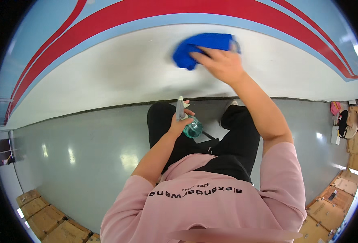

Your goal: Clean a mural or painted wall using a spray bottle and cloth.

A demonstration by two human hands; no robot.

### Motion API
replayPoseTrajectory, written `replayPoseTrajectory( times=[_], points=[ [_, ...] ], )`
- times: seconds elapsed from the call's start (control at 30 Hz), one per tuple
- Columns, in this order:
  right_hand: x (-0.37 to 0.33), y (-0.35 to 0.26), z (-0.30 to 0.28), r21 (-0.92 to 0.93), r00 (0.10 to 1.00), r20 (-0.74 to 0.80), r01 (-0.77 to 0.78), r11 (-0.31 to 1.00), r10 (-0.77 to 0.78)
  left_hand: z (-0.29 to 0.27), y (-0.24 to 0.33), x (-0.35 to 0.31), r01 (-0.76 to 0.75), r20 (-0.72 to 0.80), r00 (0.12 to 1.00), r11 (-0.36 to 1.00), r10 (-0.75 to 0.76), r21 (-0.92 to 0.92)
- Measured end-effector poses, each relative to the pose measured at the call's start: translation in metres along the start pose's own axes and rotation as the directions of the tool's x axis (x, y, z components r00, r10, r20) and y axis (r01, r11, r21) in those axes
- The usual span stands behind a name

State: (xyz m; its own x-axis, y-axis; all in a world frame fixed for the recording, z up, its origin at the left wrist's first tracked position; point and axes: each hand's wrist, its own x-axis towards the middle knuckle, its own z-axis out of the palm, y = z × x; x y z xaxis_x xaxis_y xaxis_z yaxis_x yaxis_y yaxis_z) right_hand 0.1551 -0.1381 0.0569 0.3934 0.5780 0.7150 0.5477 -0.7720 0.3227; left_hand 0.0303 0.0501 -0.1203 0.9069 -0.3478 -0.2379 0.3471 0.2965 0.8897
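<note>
My right hand [222, 64] is stretched forward and presses a blue cloth [205, 40] against the white lower part of the wall [118, 60]. The fingers lie over the cloth and are slightly smeared by motion. Closer to my body, over my lap, my left hand [176, 124] is wrapped round the neck of a spray bottle [193, 128]. The bottle has a clear green body and a grey and white trigger head, which points up toward the wall.
Above the white part, the wall carries a red band [187, 7] and light blue paint. The grey floor [82, 141] is shiny. Several wooden boxes [45, 220] stand behind me on the left, more boxes [324, 210] on the right. Bags [343, 121] rest at far right.
</note>
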Motion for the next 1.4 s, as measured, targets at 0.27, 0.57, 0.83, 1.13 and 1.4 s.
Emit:
replayPoseTrajectory(
  times=[0.27,0.57,0.83,1.13,1.4],
  points=[
    [-0.083,0.078,-0.056,-0.120,0.917,-0.076,-0.397,0.910,0.390,0.006,0.008,0.005,0.018,0.020,1.000,0.995,-0.020,0.097],
    [-0.215,0.008,0.037,-0.056,0.668,0.395,-0.668,0.742,0.631,0.005,-0.001,0.007,-0.008,0.010,1.000,0.988,0.007,0.154],
    [-0.123,0.052,-0.029,0.157,0.749,-0.123,-0.633,0.758,0.651,0.006,0.004,0.004,0.028,-0.027,0.999,0.984,-0.023,0.175],
    [-0.097,0.050,-0.009,0.125,0.777,-0.235,-0.572,0.811,0.584,0.003,0.005,0.006,0.047,-0.009,0.999,0.988,-0.046,0.145],
    [-0.217,-0.018,0.055,0.140,0.642,0.511,-0.718,0.682,0.571,0.014,0.011,0.006,0.045,-0.016,0.999,0.967,-0.042,0.251]
  ],
)
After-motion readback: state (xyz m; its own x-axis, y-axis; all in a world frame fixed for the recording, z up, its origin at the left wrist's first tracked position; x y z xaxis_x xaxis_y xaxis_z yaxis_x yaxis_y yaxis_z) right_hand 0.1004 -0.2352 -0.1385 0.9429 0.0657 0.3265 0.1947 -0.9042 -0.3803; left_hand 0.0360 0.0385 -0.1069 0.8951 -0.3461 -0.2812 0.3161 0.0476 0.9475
